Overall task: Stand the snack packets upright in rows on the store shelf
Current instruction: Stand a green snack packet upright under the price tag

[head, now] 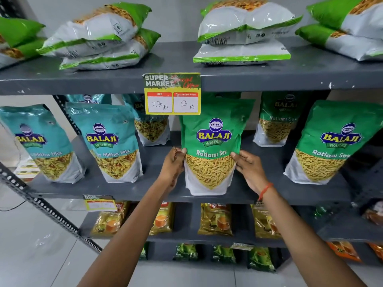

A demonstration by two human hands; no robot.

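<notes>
Both forearms reached up to the middle shelf (269, 195), left hand (173, 164) and right hand (248, 168) clamped on opposite edges of the upright Ratlami Sev packet (211, 146), equally near.

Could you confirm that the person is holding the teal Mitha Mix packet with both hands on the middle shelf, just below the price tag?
Not quite: the head view shows both the left hand and right hand holding a green Ratlami Sev packet, not a teal Mitha Mix one. It does stand on the middle shelf, just below the price tag.
</notes>
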